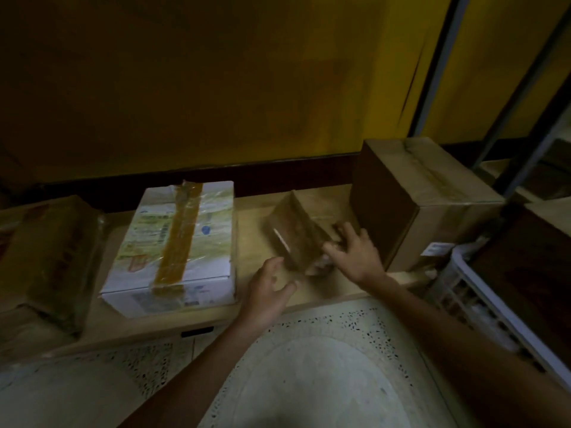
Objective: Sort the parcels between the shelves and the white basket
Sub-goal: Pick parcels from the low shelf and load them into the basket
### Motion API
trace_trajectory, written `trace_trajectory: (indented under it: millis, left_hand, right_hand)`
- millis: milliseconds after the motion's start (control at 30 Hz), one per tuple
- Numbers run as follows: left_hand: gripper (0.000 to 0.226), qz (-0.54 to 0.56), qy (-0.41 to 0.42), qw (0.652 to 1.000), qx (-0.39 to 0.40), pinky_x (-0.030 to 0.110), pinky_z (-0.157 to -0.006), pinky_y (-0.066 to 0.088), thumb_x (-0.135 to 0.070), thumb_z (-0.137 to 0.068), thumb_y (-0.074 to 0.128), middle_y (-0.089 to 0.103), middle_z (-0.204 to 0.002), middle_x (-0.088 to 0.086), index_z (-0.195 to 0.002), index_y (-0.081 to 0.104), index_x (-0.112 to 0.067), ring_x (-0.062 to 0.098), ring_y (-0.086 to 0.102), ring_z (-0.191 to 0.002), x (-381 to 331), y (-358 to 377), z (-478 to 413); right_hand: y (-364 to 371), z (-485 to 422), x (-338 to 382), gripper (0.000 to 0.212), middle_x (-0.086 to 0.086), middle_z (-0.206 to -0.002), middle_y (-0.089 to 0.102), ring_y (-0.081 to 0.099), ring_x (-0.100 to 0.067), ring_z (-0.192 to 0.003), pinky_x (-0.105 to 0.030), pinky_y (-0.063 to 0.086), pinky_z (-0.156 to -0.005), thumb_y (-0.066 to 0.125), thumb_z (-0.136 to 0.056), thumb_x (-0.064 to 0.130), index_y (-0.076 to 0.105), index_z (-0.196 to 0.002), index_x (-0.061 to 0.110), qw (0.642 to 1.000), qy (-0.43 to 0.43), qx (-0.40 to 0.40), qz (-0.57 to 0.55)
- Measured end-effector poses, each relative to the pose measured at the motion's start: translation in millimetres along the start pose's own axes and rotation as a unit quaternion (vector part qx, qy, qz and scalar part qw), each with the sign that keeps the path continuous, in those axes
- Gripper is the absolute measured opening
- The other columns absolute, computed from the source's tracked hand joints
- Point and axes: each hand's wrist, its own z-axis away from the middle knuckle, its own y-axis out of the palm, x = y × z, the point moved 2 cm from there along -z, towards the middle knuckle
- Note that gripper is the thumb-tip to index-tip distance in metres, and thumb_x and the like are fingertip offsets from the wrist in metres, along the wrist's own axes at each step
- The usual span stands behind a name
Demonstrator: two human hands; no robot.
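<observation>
A: What's nearest?

B: Speckled floor (309, 366), pale, with both forearms reaching over it to a low wooden shelf (173, 327).

A: And the hands?

B: The left hand (267, 291) is at the shelf's front edge, fingers (289, 287) loosely curled and open, touching or just short of the near corner of a small parcel (295, 236). The right hand (355, 257) lies on the parcel's right side, fingers (346, 233) spread over it. Whether it grips or only rests there, I cannot tell; the picture is blurred.

A: How does the parcel lie?

B: Tilted, one edge raised, its long axis running from near right to far left. It is brown cardboard with glossy tape and a pale strip on the near face.

A: Around it?

B: Left, a white box (173, 242) with a brown tape band running front to back; further left, a wrapped brown parcel (52, 257). Right, a big carton (417, 205). The white basket (482, 291) stands at the right edge. Behind everything, a yellow wall (216, 72).
</observation>
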Motion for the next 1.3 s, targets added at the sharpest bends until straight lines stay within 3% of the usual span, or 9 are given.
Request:
trace_trajectory:
  millis: [167,333,467,633,767,933,1033,1167,1300]
  left_hand:
    - [0.092,0.111,-0.075,0.991,0.026,0.038,-0.095,0.044,-0.04,-0.078,0.068,0.031,-0.148,0.004,-0.145,0.004,-0.036,0.011,0.041,-0.111,-8.3,4.7,3.0]
    - [0.102,0.166,-0.03,0.984,0.064,0.047,-0.105,0.039,-0.045,-0.067,0.076,0.046,-0.137,-0.001,-0.145,0.015,-0.021,0.018,0.047,-0.122,-23.6,7.5,7.6]
    - [0.074,0.186,0.012,0.976,0.109,0.039,-0.098,0.046,-0.03,-0.069,0.076,0.059,-0.125,0.008,-0.133,0.041,-0.013,0.025,0.055,-0.117,-27.4,15.4,7.2]
    - [0.122,0.156,0.042,0.985,0.062,0.013,-0.082,0.044,-0.048,-0.049,0.085,0.04,-0.137,-0.007,-0.142,0.007,-0.033,0.01,0.042,-0.123,-23.4,5.9,3.7]
    - [0.142,0.189,0.05,0.981,-0.014,0.052,-0.108,0.032,-0.063,-0.03,0.082,0.026,-0.151,-0.001,-0.138,-0.009,-0.048,0.019,0.031,-0.136,-24.8,-14.2,0.2]
    - [0.127,0.192,0.075,0.973,-0.107,0.036,-0.103,0.037,-0.054,-0.045,0.083,0.028,-0.145,-0.012,-0.139,-0.001,-0.047,0.008,0.036,-0.127,-27.9,-38.9,-7.0]
    - [0.076,0.161,0.049,0.978,-0.127,0.016,-0.074,0.044,-0.04,-0.064,0.078,0.05,-0.107,-0.028,-0.125,0.032,-0.039,0.0,0.053,-0.099,-26.9,-43.2,-13.5]
    - [0.041,0.127,-0.033,0.976,-0.173,0.025,-0.072,0.046,-0.044,-0.077,0.067,0.059,-0.097,-0.011,-0.108,0.046,-0.028,0.016,0.056,-0.091,-15.8,-36.9,-16.5]
    - [0.06,0.125,-0.09,0.983,-0.1,0.05,-0.096,0.045,-0.044,-0.085,0.058,0.048,-0.129,0.012,-0.133,0.035,-0.016,0.033,0.049,-0.117,-8.3,-19.9,-17.5]
  right_hand:
    - [-0.5,11.8,24.0,0.037,-0.017,-0.109,0.06,0.067,-0.027,-0.08,-0.035,0.058,-0.068,0.037,-0.096,0.047,0.049,-0.117,0.019,0.911,0.096,0.092,-0.39]
    - [3.4,25.5,21.4,0.054,-0.018,-0.107,0.061,0.069,-0.029,-0.082,-0.041,0.055,-0.072,0.023,-0.093,0.049,0.051,-0.121,0.012,0.851,0.138,0.21,-0.461]
    - [8.4,30.8,14.6,0.049,-0.018,-0.105,0.061,0.065,-0.033,-0.092,-0.045,0.054,-0.077,0.03,-0.087,0.044,0.051,-0.119,0.012,0.805,0.171,0.261,-0.505]
    - [9.3,28.1,8.7,0.058,-0.021,-0.103,0.063,0.069,-0.033,-0.082,-0.043,0.057,-0.069,0.036,-0.086,0.055,0.048,-0.124,0.013,0.771,0.194,0.255,-0.55]
    - [6.9,24.4,4.6,0.071,-0.022,-0.102,0.059,0.065,-0.027,-0.068,-0.035,0.058,-0.061,0.028,-0.086,0.069,0.048,-0.122,0.012,0.768,0.23,0.262,-0.538]
    - [4.4,25.7,-1.0,0.085,-0.022,-0.087,0.067,0.063,-0.02,-0.054,-0.026,0.056,-0.052,0.018,-0.083,0.076,0.054,-0.118,0.007,0.756,0.231,0.329,-0.517]
    - [0.3,28.3,-2.3,0.087,-0.016,-0.078,0.066,0.057,-0.014,-0.048,-0.02,0.049,-0.045,0.016,-0.084,0.076,0.06,-0.107,0.004,0.786,0.228,0.328,-0.471]
    - [-11.2,24.9,2.1,0.056,-0.011,-0.104,0.063,0.066,-0.023,-0.084,-0.036,0.057,-0.065,0.027,-0.09,0.065,0.055,-0.111,0.022,0.899,0.146,0.157,-0.382]
    - [-21.7,26.5,26.8,0.044,-0.003,-0.127,0.058,0.055,-0.023,-0.116,-0.048,0.054,-0.086,0.039,-0.087,0.06,0.058,-0.117,0.034,0.862,0.06,0.154,-0.478]
